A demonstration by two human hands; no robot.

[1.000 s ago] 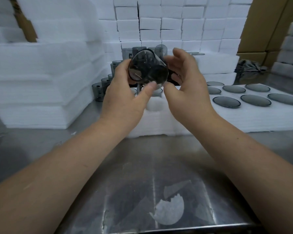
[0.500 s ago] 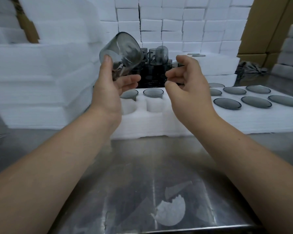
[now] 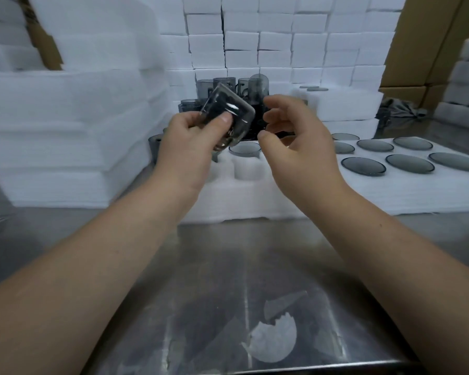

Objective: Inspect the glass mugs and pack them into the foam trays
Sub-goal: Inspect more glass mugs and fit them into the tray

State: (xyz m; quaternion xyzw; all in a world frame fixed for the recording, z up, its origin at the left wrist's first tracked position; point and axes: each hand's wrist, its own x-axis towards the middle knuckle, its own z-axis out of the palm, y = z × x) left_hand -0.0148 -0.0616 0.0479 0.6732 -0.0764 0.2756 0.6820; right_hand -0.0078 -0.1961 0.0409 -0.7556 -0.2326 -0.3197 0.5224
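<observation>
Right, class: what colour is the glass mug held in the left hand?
The glass mug is translucent smoky grey; the head view shows it best.

Packing station in a warehouse or factory storeroom, seen from where I stand.

In front of me a bare stainless-steel worktop [image 3: 228,266] carries a white foam tray [image 3: 390,193] with round pockets, several filled with smoky grey glass mugs [image 3: 363,165]. More loose mugs [image 3: 257,86] crowd together behind it. Flat foam sheets [image 3: 65,131] are piled high on my left. A wall of stacked white foam blocks [image 3: 276,41] fills the back, and plain brown cardboard cartons [image 3: 423,50] rise at the far right, so I am surrounded by packaging stock in bulk.
</observation>
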